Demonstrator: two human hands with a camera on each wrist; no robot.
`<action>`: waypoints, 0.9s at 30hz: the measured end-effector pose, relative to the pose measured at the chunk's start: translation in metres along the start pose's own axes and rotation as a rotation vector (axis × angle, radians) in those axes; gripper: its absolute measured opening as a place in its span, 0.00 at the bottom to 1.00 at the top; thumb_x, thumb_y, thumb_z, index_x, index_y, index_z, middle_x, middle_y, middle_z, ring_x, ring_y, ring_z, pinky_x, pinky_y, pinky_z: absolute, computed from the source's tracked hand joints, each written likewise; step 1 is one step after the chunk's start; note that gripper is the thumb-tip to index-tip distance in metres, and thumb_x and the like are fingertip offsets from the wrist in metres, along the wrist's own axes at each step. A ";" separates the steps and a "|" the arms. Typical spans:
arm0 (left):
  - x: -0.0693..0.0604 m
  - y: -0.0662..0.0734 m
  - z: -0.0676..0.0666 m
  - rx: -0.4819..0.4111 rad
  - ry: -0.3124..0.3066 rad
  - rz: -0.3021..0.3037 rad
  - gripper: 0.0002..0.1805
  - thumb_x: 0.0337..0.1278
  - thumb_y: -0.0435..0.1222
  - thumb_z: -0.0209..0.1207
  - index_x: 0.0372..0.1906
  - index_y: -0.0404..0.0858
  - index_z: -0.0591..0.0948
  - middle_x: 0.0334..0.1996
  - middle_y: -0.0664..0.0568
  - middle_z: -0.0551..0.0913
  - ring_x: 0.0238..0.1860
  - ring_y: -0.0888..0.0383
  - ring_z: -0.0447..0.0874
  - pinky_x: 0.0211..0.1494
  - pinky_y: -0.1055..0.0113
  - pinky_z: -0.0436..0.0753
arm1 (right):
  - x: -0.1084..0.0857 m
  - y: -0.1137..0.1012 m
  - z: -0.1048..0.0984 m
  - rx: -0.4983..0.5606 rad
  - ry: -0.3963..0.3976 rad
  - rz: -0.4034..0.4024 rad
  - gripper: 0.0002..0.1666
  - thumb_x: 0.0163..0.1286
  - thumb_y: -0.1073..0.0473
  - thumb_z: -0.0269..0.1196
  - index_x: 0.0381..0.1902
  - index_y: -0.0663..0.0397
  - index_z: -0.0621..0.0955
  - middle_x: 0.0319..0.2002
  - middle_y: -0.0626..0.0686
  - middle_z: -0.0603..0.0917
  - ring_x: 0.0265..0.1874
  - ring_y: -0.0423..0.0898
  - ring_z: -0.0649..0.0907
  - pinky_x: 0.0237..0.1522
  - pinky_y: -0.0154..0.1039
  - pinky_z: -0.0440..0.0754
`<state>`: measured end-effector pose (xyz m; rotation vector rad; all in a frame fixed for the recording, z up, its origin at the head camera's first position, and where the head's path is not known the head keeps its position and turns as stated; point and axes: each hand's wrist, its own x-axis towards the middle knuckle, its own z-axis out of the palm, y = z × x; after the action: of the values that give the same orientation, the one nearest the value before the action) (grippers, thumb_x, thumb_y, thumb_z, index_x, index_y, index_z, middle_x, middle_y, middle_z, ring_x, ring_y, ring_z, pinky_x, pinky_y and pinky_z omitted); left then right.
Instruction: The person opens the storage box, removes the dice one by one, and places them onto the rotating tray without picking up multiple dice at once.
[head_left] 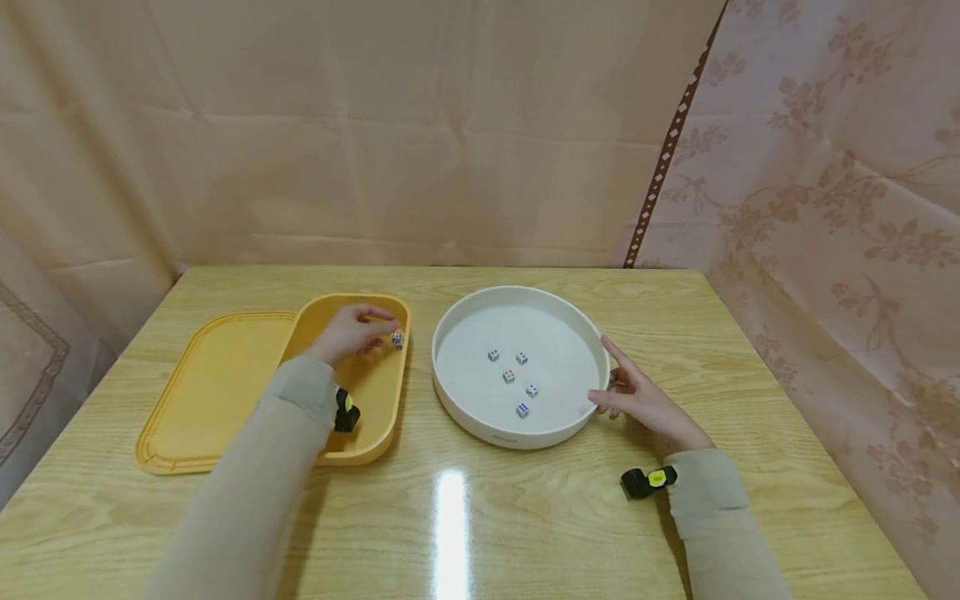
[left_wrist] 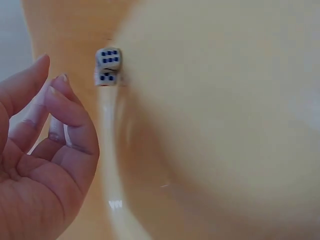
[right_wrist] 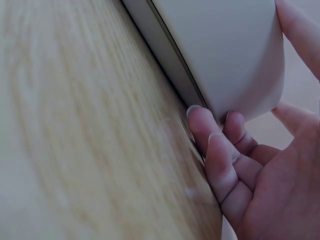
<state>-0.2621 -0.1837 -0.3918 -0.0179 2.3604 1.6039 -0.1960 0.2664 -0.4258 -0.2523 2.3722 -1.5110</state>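
Note:
Inside a yellow plastic box (head_left: pixel 382 417), my left hand (head_left: pixel 354 332) hovers with loosely bent fingers, thumb apart and nothing held. Just past the fingertips, dice (head_left: pixel 397 339) sit against the box's right wall. In the left wrist view, one die (left_wrist: pixel 109 59) shows six blue pips, with another die (left_wrist: pixel 106 78) partly hidden below it. My right hand (head_left: pixel 641 400) grips the right side of a round white tray (head_left: pixel 517 438), thumb at the rim and fingers against the outer wall. Several white dice (head_left: pixel 509 377) lie spread on the tray's floor.
A flat yellow lid (head_left: pixel 217 392) lies left of the box, partly under its edge. Everything stands on a wooden table (head_left: pixel 555 525). A beige curtain (head_left: pixel 420 133) hangs behind the table, with a floral cloth (head_left: pixel 847 208) on the right.

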 end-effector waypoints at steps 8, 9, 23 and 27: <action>-0.001 -0.004 0.002 0.014 -0.026 0.027 0.24 0.61 0.37 0.65 0.58 0.27 0.76 0.24 0.57 0.82 0.21 0.65 0.73 0.27 0.74 0.73 | 0.000 0.001 -0.001 -0.010 0.003 0.005 0.57 0.69 0.53 0.66 0.80 0.38 0.41 0.43 0.59 0.75 0.32 0.43 0.80 0.36 0.36 0.81; -0.001 -0.004 0.002 0.021 -0.025 0.013 0.25 0.62 0.36 0.64 0.60 0.27 0.75 0.24 0.58 0.82 0.22 0.66 0.73 0.28 0.75 0.73 | 0.000 0.001 -0.001 -0.009 0.003 0.005 0.57 0.69 0.53 0.66 0.80 0.38 0.41 0.43 0.59 0.75 0.32 0.43 0.80 0.36 0.36 0.81; 0.002 -0.014 0.005 -0.007 -0.032 -0.017 0.29 0.63 0.31 0.62 0.66 0.25 0.69 0.27 0.62 0.82 0.26 0.69 0.75 0.31 0.76 0.77 | -0.001 -0.001 0.000 0.007 0.004 0.010 0.56 0.69 0.54 0.66 0.80 0.37 0.41 0.43 0.58 0.75 0.33 0.44 0.79 0.37 0.35 0.80; 0.004 -0.017 0.006 0.026 -0.027 -0.023 0.29 0.63 0.31 0.62 0.66 0.26 0.70 0.30 0.60 0.82 0.26 0.69 0.75 0.31 0.76 0.77 | -0.002 -0.001 0.000 0.003 0.000 0.007 0.57 0.69 0.54 0.66 0.80 0.37 0.41 0.43 0.58 0.75 0.33 0.44 0.79 0.36 0.35 0.80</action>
<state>-0.2613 -0.1836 -0.4100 -0.0175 2.3522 1.5528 -0.1945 0.2664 -0.4249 -0.2428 2.3689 -1.5112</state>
